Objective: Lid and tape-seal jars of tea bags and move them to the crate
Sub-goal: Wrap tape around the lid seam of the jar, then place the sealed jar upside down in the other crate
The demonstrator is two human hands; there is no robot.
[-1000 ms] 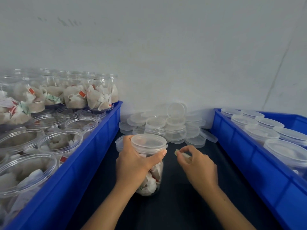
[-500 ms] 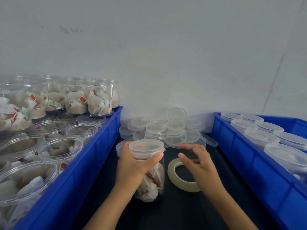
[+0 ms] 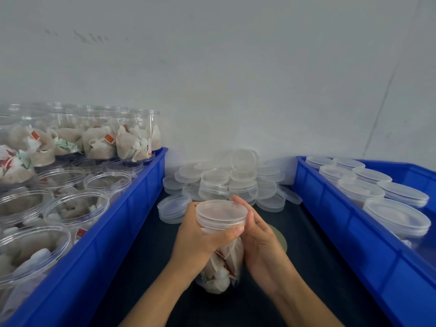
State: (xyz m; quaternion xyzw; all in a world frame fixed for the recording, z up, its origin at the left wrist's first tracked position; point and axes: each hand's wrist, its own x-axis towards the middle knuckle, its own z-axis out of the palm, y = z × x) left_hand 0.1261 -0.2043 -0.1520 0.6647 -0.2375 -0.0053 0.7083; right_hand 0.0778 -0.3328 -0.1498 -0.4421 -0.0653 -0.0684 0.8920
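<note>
Gripped just under its lid [image 3: 221,212], a clear jar [image 3: 220,263] of tea bags stands on the dark table [image 3: 313,256] between two blue crates, the left hand [image 3: 200,241] curled round its neck with the thumb across the near side. Against the jar's right flank lies the right hand [image 3: 259,241], its fingers reaching up to the lid's rim; whether they pinch a strip of tape there or merely press the plastic cannot be told. A tape roll [image 3: 282,239] lies on the table just behind that hand, mostly hidden by it.

To the left, one crate [image 3: 132,208] holds open, unlidded jars of tea bags; to the right, the other crate [image 3: 354,232] holds jars already capped. Spare lids [image 3: 236,182] are heaped against the wall at the back.

Judging by its thin, see-through wall and paper-light contents, the jar should weigh little and lift easily in one hand. Smooth plastic may slip in the fingers and likely flexes if squeezed mid-body, so the firmer hold looks to be at the threaded neck, where the left hand already has it, or cupped round the base. Lifting by the lid alone could pull it loose before the seal is finished. A drop would probably scuff or crack the jar rather than shatter it.
</note>
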